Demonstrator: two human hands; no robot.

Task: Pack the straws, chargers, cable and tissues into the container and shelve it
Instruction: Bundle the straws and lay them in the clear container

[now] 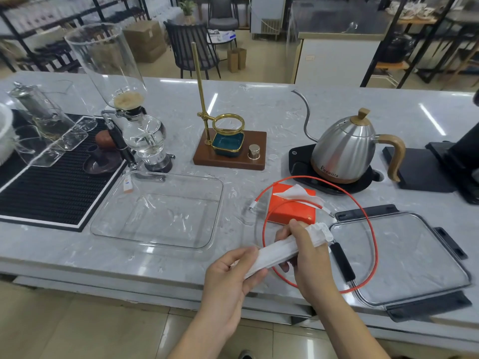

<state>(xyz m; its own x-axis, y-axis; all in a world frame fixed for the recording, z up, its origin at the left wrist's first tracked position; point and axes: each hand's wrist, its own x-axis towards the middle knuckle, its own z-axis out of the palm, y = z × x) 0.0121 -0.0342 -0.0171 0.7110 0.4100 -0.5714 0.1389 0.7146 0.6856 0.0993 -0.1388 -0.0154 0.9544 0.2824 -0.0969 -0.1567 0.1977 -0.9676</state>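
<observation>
A bundle of white paper-wrapped straws [280, 252] is held over the counter's front edge by both hands. My left hand [230, 275] grips its near end. My right hand [308, 257] grips its far end, where the wrappers stick out. The clear container [160, 213] sits to the left with nothing in it. An orange tissue box [290, 206] lies beyond my hands, a tissue poking out. A red cable [373, 237] loops around the box and onto the clear lid [404, 257] at right. A black object [342, 263] lies beside my right hand.
A steel gooseneck kettle [344, 151] on its black base stands behind the tissue box. A brass dripper stand [228, 143] on a wood block is at mid-counter. A glass siphon brewer [140, 136] and glassware on a black mat [51, 187] fill the left.
</observation>
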